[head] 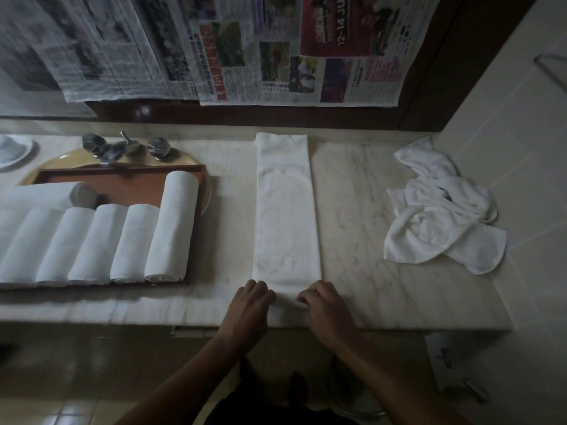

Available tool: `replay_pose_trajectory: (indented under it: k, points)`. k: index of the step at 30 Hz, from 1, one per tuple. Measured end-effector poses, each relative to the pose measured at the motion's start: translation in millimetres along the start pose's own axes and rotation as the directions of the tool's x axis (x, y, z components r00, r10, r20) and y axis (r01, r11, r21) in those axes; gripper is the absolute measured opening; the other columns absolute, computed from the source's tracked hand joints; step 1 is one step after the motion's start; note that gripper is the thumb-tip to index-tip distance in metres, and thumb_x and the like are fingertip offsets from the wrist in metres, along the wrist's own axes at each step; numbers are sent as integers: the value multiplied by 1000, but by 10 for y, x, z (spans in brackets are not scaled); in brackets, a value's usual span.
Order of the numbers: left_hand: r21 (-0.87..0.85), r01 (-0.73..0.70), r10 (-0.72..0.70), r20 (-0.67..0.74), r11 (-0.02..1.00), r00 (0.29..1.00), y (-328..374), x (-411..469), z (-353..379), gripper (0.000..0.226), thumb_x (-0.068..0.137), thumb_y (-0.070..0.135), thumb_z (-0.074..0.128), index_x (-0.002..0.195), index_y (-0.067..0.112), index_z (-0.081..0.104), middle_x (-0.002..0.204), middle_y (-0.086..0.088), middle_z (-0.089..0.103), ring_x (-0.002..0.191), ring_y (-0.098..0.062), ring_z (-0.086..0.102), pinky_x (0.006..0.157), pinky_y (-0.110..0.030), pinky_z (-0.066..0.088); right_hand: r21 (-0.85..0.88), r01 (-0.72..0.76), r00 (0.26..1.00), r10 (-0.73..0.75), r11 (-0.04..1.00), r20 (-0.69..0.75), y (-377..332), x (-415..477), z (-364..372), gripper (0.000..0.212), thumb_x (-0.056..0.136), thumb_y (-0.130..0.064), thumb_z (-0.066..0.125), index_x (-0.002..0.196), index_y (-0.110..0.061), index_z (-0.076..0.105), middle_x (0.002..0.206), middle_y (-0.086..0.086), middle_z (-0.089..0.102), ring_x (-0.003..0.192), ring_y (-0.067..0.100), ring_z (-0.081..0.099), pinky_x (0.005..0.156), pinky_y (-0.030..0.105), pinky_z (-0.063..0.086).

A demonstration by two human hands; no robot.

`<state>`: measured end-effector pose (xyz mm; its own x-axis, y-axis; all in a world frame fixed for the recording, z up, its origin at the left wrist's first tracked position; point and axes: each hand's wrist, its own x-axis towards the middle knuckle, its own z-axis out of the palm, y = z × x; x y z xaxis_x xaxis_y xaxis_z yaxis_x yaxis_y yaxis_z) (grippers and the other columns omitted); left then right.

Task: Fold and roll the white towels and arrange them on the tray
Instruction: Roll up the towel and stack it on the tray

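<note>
A white towel (285,210) folded into a long narrow strip lies on the marble counter, running away from me. My left hand (250,305) and my right hand (322,302) grip its near end with curled fingers, where the cloth bunches into a small roll. On the left, a brown wooden tray (122,182) holds several rolled white towels (171,225) side by side, with one more roll (46,196) lying across behind them.
A heap of unfolded white towels (441,210) lies at the counter's right end by the tiled wall. The tray sits over a beige sink with chrome taps (125,147). Newspaper sheets (214,47) hang above. A white dish (12,151) stands far left.
</note>
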<state>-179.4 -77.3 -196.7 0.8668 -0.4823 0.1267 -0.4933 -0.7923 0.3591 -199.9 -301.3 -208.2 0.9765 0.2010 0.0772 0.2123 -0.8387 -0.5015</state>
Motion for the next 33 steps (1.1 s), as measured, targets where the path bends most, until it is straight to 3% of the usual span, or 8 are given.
replay_pose_trajectory:
  k: [6, 11, 16, 20, 25, 27, 31, 33]
  points:
    - [53, -20, 18, 43, 998, 999, -66, -54, 52, 51, 66, -2, 65, 114, 17, 63, 109, -3, 57, 94, -24, 52, 80, -36, 50, -79, 66, 997, -63, 995, 38, -11, -50, -85, 45, 79, -9, 57, 122, -21, 65, 114, -2, 57, 102, 24, 52, 82, 38, 48]
    - [54, -41, 37, 60, 998, 997, -154, 41, -41, 43, 74, 4, 47, 111, 19, 62, 105, 0, 59, 90, -23, 53, 74, -35, 46, -104, 98, 995, -94, 990, 43, 30, 6, -113, 45, 82, -9, 57, 123, -24, 65, 113, -3, 59, 102, 24, 55, 80, 41, 48]
    - [-225, 189, -185, 39, 956, 982, -197, 72, -181, 34, 76, -1, 61, 102, 19, 71, 97, 4, 70, 86, -17, 63, 71, -34, 53, -16, -2, 994, 4, 1000, 107, 88, 42, -191, 35, 92, -12, 62, 122, -28, 66, 118, -10, 66, 109, 17, 56, 90, 39, 46]
    - [-505, 428, -418, 140, 749, 898, -314, 117, -284, 19, 80, 8, 81, 90, 22, 75, 86, 12, 75, 81, 0, 70, 72, -21, 56, 227, -148, 987, 129, 962, 97, 192, 40, -240, 23, 94, -16, 69, 114, -26, 71, 109, -14, 66, 101, 1, 59, 91, 26, 51]
    - [-727, 625, -642, 340, 284, 687, -351, 183, -257, 17, 77, -4, 84, 87, 6, 74, 87, -9, 79, 76, -24, 71, 67, -32, 55, 243, -156, 986, 164, 957, -11, 229, 128, -153, 13, 89, -15, 74, 100, -22, 77, 96, -8, 64, 93, 10, 61, 82, 32, 54]
    - [-745, 641, -676, 376, 186, 634, -314, 212, -226, 17, 77, -6, 83, 84, 5, 73, 87, -11, 79, 77, -28, 71, 68, -33, 55, 179, -137, 987, 150, 974, -63, 184, 166, -118, 17, 89, -10, 70, 98, -22, 77, 96, -7, 63, 94, 15, 57, 82, 33, 53]
    - [-723, 668, -725, 362, 177, 585, -226, 264, -205, 16, 69, 12, 85, 81, 13, 75, 81, -8, 77, 77, -29, 71, 66, -34, 53, 48, -19, 995, 24, 999, -100, 47, 168, -57, 43, 72, 7, 57, 98, -21, 77, 99, -4, 62, 93, 23, 56, 78, 36, 53]
    - [-621, 690, -749, 239, 372, 618, -133, 274, -220, 14, 74, 17, 81, 85, 18, 73, 85, -4, 73, 82, -25, 69, 66, -31, 52, 1, 27, 994, -27, 1000, -108, -5, 113, -1, 46, 68, 1, 53, 100, -22, 77, 100, -4, 62, 92, 24, 55, 74, 37, 51]
